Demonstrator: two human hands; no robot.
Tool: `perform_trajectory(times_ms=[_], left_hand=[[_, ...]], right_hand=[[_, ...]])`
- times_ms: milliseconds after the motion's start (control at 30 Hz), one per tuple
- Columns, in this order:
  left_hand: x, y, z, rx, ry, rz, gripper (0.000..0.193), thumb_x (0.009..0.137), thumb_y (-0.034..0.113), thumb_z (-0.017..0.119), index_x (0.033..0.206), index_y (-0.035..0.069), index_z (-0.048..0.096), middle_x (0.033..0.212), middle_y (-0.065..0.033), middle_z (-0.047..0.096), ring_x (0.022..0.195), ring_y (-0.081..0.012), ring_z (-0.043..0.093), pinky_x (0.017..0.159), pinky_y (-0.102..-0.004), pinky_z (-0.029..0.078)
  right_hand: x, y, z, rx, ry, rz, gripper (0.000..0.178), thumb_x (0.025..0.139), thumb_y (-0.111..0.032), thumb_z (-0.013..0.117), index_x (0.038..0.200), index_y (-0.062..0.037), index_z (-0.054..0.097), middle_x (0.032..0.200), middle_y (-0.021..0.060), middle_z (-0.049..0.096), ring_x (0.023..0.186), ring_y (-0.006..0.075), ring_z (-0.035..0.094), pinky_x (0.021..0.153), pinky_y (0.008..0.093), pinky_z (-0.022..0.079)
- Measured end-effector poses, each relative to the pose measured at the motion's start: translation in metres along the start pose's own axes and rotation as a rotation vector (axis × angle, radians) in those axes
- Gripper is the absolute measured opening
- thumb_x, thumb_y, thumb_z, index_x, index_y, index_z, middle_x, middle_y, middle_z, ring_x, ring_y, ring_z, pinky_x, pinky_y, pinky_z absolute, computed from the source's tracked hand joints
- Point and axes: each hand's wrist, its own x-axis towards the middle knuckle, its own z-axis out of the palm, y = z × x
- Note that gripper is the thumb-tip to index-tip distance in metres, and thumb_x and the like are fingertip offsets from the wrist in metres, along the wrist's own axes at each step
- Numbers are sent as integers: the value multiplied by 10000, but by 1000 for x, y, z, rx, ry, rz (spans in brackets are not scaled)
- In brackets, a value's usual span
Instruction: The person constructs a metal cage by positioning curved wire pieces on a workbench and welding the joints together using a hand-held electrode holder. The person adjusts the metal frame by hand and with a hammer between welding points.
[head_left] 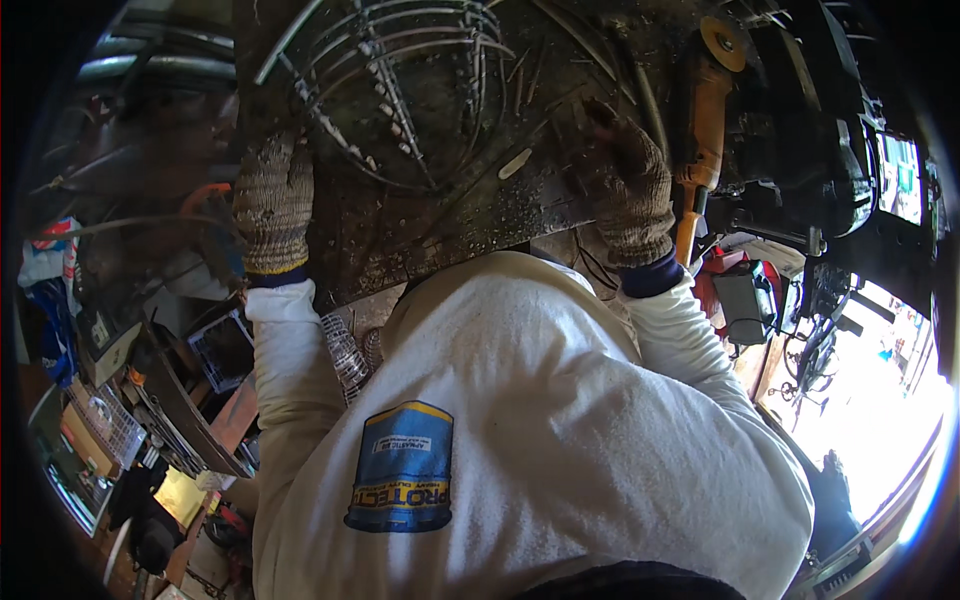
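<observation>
Both my hands wear striped knit work gloves over a dark metal bench [450, 225]. My left hand [274, 205] lies at the bench's left edge, beside a round cage-like frame of welded metal rods [395, 105]; its fingertips are lost in shadow, so its grip cannot be told. My right hand [632, 185] rests over the right part of the bench, fingers apart and stretched toward the far side, with nothing visible in them. Just right of it lies an orange angle grinder [705, 125] with a tan disc [722, 44] at its far end. The frame stands apart from my right hand.
Loose rods [650, 110] and a small pale flat piece [515, 163] lie on the bench. Dark machinery [830, 190] stands at the right. A coil of wire [345, 355] sits below the bench edge, and shelves with clutter [130, 400] fill the lower left.
</observation>
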Motion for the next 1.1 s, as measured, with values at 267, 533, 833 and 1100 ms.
perform_trajectory(times_ms=[267,533,833,1100], left_hand=[[-16,1,19,320,119,-18,239,956,238,593,1150,162,710,1193,-63,697,1045,-267,670,889,-403,539],[-4,1,6,-280,-165,-326,294,971,282,582,1205,143,694,1204,-85,690,1057,-293,657,907,-404,523],[2,6,-2,-84,-166,-304,312,928,254,632,1217,151,688,1256,-87,668,1112,-304,640,957,-424,505],[3,2,7,-84,-59,-175,317,952,270,584,1242,170,665,1180,-45,690,1010,-252,680,846,-385,538]], right_hand=[[20,-26,-2,-91,44,-87,421,917,-6,628,1328,31,541,1309,132,618,1191,205,596,987,328,509],[37,-61,-20,-225,134,-195,397,949,-53,629,1335,2,553,1234,95,654,1111,190,633,943,335,531],[63,-64,-58,-661,86,-311,381,947,-54,625,1318,6,562,1227,115,659,1116,213,645,981,333,512],[80,-69,-57,-859,76,-293,497,938,-153,670,1381,7,512,1258,149,643,1171,229,620,1005,328,494]])
